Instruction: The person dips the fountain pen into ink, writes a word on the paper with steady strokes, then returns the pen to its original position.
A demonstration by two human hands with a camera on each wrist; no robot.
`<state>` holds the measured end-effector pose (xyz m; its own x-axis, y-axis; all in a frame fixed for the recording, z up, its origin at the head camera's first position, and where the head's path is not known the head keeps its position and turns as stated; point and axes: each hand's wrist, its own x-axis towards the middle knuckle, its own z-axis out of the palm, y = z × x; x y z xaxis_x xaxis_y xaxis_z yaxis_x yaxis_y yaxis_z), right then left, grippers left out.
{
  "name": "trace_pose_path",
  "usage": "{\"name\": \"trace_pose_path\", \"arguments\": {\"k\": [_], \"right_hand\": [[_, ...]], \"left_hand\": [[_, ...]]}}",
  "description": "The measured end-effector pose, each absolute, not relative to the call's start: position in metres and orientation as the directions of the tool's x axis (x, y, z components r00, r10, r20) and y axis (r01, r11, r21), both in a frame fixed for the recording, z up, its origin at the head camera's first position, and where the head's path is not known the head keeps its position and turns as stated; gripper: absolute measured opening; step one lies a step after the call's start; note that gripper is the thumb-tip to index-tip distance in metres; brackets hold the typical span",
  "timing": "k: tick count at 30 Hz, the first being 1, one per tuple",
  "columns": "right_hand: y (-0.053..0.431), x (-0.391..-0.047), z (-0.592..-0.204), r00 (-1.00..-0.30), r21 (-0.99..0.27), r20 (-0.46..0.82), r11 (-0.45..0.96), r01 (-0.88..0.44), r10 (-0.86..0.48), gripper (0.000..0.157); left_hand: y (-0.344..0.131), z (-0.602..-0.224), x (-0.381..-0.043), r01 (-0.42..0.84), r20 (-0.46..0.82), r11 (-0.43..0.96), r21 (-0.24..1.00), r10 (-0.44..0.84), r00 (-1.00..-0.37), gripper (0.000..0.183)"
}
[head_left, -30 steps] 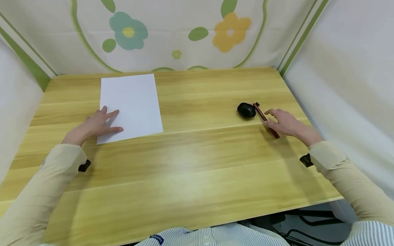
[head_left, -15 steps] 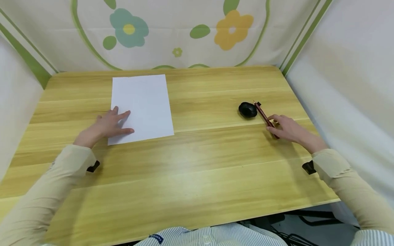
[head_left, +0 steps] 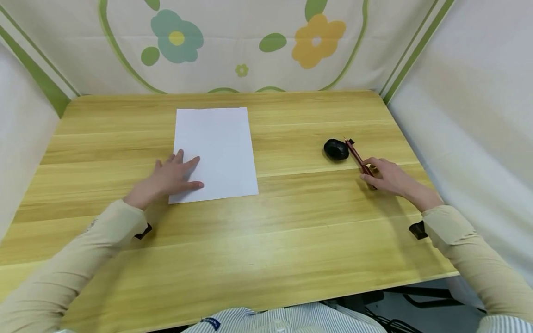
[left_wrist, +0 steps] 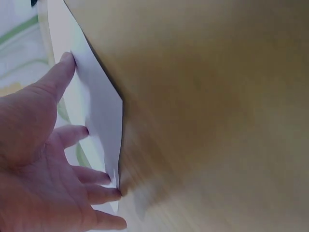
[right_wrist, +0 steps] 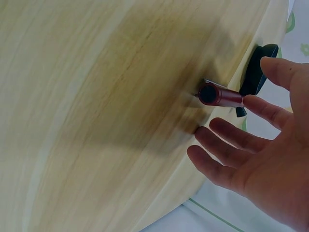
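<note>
A white sheet of paper (head_left: pixel 222 152) lies left of the table's middle. My left hand (head_left: pixel 168 178) rests on its left side with fingers spread; in the left wrist view the fingertips press the paper (left_wrist: pixel 104 116) near its edge. On the right, my right hand (head_left: pixel 389 178) reaches over the near end of a slim dark red pen-like stick (head_left: pixel 354 152), which has a sharp tip beside its black far end. In the right wrist view the index finger touches this stick (right_wrist: pixel 224 98), the thumb stands apart from it and the other fingers are loosely extended.
A rounded black object (head_left: pixel 336 150) sits just left of the stick's far end. The wooden table (head_left: pixel 258 240) meets a flower-patterned cloth (head_left: pixel 250 46) at the back and a white cloth on each side. Black cables and frame parts show below the near edge at right.
My left hand has slid the paper to the right across the table. My right hand's thumb and index finger have come closer around the stick, which stays in place.
</note>
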<state>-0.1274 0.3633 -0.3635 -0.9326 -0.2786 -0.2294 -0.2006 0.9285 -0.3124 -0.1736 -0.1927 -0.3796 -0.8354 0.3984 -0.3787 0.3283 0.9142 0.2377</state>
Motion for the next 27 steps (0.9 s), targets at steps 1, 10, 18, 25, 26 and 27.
{"name": "trace_pose_path", "arguments": {"k": [1, 10, 18, 25, 26, 27], "right_hand": [[0.363, -0.127, -0.363, -0.933, -0.311, -0.228, 0.929, -0.202, -0.279, 0.047], [0.365, -0.123, -0.364, -0.933, -0.286, -0.199, 0.929, -0.237, -0.299, 0.044], [0.362, -0.121, -0.364, -0.928, -0.242, -0.188, 0.931, -0.272, -0.32, 0.043], [0.355, -0.121, -0.363, -0.925, -0.213, -0.201, 0.936, -0.279, -0.322, 0.043], [0.354, -0.121, -0.364, -0.926, -0.211, -0.201, 0.937, -0.279, -0.321, 0.043], [0.353, -0.121, -0.364, -0.925, -0.211, -0.201, 0.937, -0.28, -0.322, 0.043]], "left_hand": [[-0.189, -0.38, -0.171, 0.331, -0.381, 0.914, 0.236, 0.4, -0.834, 0.084], [-0.156, -0.374, -0.146, 0.361, -0.374, 0.911, 0.198, 0.411, -0.831, 0.081], [-0.136, -0.372, -0.133, 0.381, -0.361, 0.903, 0.201, 0.43, -0.828, 0.079], [-0.12, -0.373, -0.125, 0.395, -0.342, 0.894, 0.213, 0.446, -0.827, 0.078], [-0.118, -0.372, -0.123, 0.4, -0.34, 0.892, 0.21, 0.45, -0.826, 0.078], [-0.116, -0.372, -0.122, 0.404, -0.339, 0.891, 0.208, 0.453, -0.825, 0.078]]}}
